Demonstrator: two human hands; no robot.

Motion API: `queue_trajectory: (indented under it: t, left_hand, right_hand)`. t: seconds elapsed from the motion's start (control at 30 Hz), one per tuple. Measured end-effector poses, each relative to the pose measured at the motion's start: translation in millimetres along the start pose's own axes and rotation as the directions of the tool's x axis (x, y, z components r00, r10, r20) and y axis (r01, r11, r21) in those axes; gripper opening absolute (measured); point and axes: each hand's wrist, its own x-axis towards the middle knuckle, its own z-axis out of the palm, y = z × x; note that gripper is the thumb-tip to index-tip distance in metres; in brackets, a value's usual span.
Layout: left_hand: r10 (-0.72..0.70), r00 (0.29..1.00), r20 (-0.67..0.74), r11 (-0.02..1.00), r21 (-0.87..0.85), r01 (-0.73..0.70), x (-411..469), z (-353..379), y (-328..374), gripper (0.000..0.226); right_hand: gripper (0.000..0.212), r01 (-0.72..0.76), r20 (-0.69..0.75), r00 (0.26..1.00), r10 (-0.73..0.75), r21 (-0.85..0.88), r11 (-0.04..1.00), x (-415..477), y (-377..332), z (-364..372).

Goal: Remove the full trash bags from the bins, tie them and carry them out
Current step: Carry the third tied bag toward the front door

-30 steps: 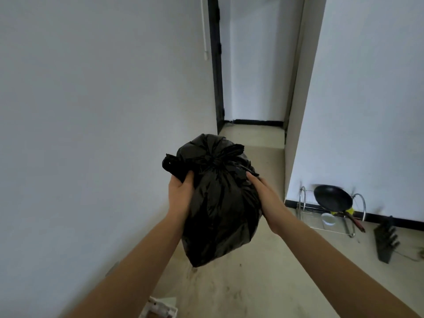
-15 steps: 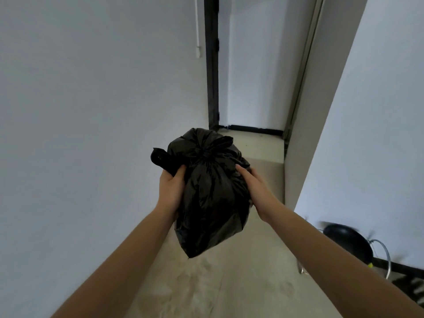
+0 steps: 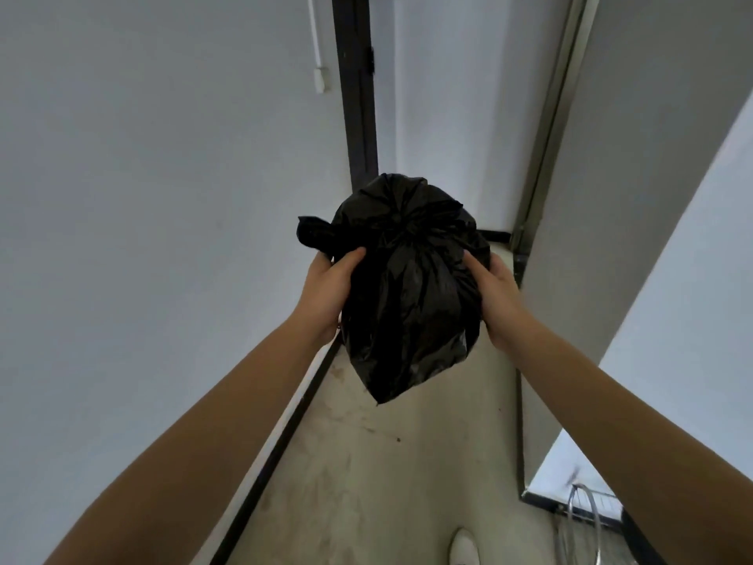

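Observation:
A full black trash bag (image 3: 407, 291) hangs in the air in front of me at chest height, its top gathered and knotted, with one loose tail sticking out to the left. My left hand (image 3: 328, 295) grips the bag's left side just under that tail. My right hand (image 3: 495, 297) presses against the bag's right side. Both arms are stretched forward. The bag's bottom tip dangles free above the floor.
I stand in a narrow corridor with white walls on both sides. A dark door frame (image 3: 354, 95) rises ahead beyond the bag. A wire rack (image 3: 586, 519) sits at the lower right. A white shoe tip (image 3: 462, 546) shows on the beige floor (image 3: 366, 462).
I have walked forward down the corridor with the bag held in both hands. The pan and wire rack on the right have slid almost out of view, and the door frame looms closer.

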Motion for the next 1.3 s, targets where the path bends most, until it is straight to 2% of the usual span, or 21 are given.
queue_trajectory:
  t: [0.17,0.27,0.33,0.5,0.6,0.83,1.07,1.2,1.3]
  left_hand:
    - [0.055,0.991,-0.118,0.997,0.063,-0.048,143.2,29.3,-3.9,0.033]
    - [0.105,0.978,-0.182,0.986,0.144,-0.079,218.7,30.4,-1.7,0.039]
    - [0.116,0.964,-0.240,0.986,0.146,-0.082,262.4,24.2,-0.8,0.042]
    - [0.115,0.922,-0.371,0.988,0.143,-0.066,348.5,-9.6,-13.2,0.018]
    - [0.072,0.916,-0.395,0.994,0.108,-0.032,408.3,-41.7,-30.1,0.019]
    - [-0.077,0.945,-0.318,0.984,0.130,0.124,557.0,-112.6,-83.9,0.020]
    - [-0.267,0.934,-0.238,0.930,0.191,0.314,680.5,-144.1,-142.5,0.011]
    - [-0.422,0.869,-0.259,0.857,0.198,0.475,713.2,-150.3,-216.4,0.017]
    - [-0.571,0.747,-0.341,0.744,0.171,0.646,713.5,-158.2,-298.3,0.021]
  right_hand:
    - [0.038,0.090,0.034,0.995,-0.091,0.018,0.996,155.7,-3.4,1.5]
    - [0.039,0.114,0.059,0.992,-0.114,0.005,0.994,239.3,-13.5,18.4]
    - [0.037,0.149,0.082,0.985,-0.149,-0.004,0.989,287.7,-18.9,36.7]
    - [0.044,0.243,0.228,0.951,-0.211,-0.126,0.962,388.9,-2.2,96.4]
    - [0.046,0.252,0.278,0.940,-0.199,-0.168,0.953,451.4,18.6,134.6]
    - [0.046,0.130,0.257,0.964,-0.062,-0.255,0.958,583.2,77.7,220.8]
    - [0.043,-0.118,0.156,0.971,0.179,-0.337,0.934,679.3,149.0,249.9]
    - [0.040,-0.315,0.102,0.925,0.366,-0.331,0.889,717.2,216.5,240.8]
    - [0.035,-0.452,0.099,0.851,0.517,-0.365,0.814,737.2,295.5,229.4]
